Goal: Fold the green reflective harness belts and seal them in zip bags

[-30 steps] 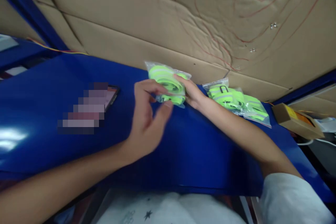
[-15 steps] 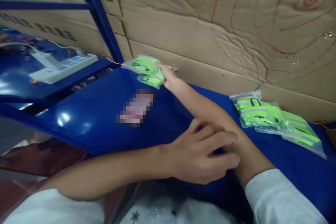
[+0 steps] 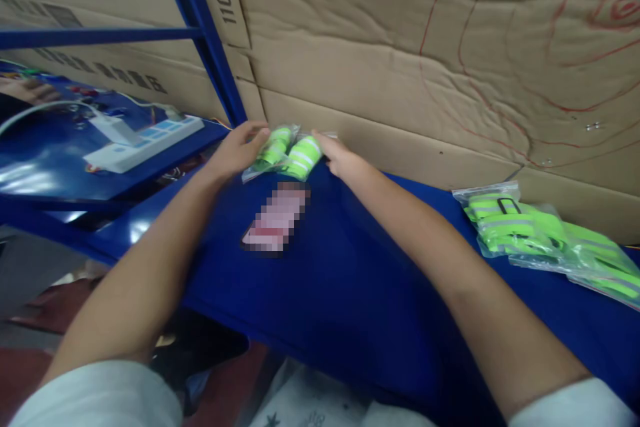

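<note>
Two clear zip bags of folded neon-green reflective straps lie side by side at the back of the blue table, against the cardboard. My left hand (image 3: 239, 148) is at the outer side of the left bagged strap (image 3: 275, 148), its thumb and fingers closed on the bag's upper edge. On the right bagged strap (image 3: 303, 157), my right hand (image 3: 334, 154) grips the right side; some of its fingers are hidden behind the bag. Just in front of both lies a phone-like flat object (image 3: 277, 217), its pink face pixelated.
More bagged green straps (image 3: 520, 223) lie overlapping at the right of the blue table (image 3: 325, 293). A white power strip (image 3: 145, 143) with a plugged-in adapter is on the left table, near another person's hand (image 3: 30, 90). A cardboard wall (image 3: 350, 80) and blue post (image 3: 215, 67) bound the back.
My left hand has moved from over my right forearm to the left bag. The green bags, earlier bunched under my right hand, now stand side by side. The view has shifted slightly.
</note>
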`<action>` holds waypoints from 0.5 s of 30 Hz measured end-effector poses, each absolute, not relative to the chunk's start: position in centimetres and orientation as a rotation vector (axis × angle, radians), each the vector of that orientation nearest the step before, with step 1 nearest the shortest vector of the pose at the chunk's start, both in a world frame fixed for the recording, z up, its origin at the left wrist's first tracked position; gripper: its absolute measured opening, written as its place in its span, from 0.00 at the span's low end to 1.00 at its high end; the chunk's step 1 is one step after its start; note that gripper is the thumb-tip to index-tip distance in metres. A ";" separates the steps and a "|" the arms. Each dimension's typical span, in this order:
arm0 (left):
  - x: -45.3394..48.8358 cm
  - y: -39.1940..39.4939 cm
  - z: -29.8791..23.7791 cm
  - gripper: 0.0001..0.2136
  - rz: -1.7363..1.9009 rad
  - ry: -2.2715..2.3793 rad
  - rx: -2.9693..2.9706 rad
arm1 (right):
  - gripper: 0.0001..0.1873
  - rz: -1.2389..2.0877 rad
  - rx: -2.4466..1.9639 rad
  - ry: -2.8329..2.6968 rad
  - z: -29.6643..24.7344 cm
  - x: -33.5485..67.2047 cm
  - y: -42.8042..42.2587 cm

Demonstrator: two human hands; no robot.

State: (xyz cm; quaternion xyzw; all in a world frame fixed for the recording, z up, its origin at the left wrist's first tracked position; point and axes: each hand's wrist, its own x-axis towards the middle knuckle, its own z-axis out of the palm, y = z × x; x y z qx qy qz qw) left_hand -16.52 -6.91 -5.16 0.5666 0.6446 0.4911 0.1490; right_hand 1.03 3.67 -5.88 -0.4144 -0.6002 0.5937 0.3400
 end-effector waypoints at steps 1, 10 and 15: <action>-16.7 -6.6 -5.7 0.23 1.392 1.838 1.682 | 0.23 1.489 -1.130 -1.587 -5.7 2.3 3.3; -17.4 -3.5 -9.4 0.28 1.176 1.799 2.038 | 0.33 0.261 -1.173 -2.320 -4.3 28.3 -3.8; -17.4 -3.6 -8.8 0.32 1.075 1.951 2.180 | 0.39 -0.428 -1.805 -2.084 -5.5 40.4 -5.6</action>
